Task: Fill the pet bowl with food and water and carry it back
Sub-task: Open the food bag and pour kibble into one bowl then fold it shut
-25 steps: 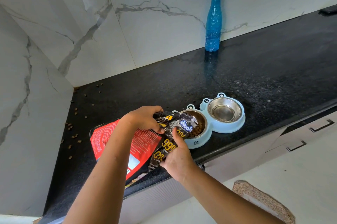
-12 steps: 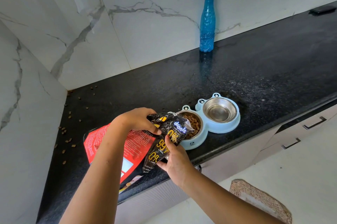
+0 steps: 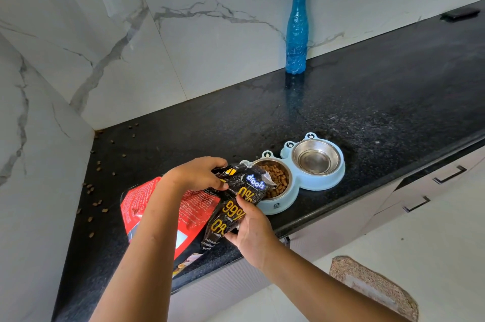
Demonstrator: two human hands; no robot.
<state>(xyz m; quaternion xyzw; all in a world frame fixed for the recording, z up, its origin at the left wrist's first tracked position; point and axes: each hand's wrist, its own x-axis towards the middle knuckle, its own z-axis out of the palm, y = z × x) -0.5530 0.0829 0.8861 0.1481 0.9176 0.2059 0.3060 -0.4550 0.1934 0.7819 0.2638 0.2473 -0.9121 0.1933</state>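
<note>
Though loosely curled, both hands' grip on food bag [image 3: 237, 198] (mouth beside kibble).

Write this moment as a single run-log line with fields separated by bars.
left hand and right hand: gripping food pouch | left bowl: kibble | right bowl: no food | water bottle: untouched

The food bag [image 3: 236, 206] hides the kibble bowl's [image 3: 275, 177] near-left rim; its small print is unreadable.

Likely a home kitchen — black granite counter [image 3: 367, 101], marble-look wall [image 3: 223, 59], drawers [image 3: 433, 190].
</note>
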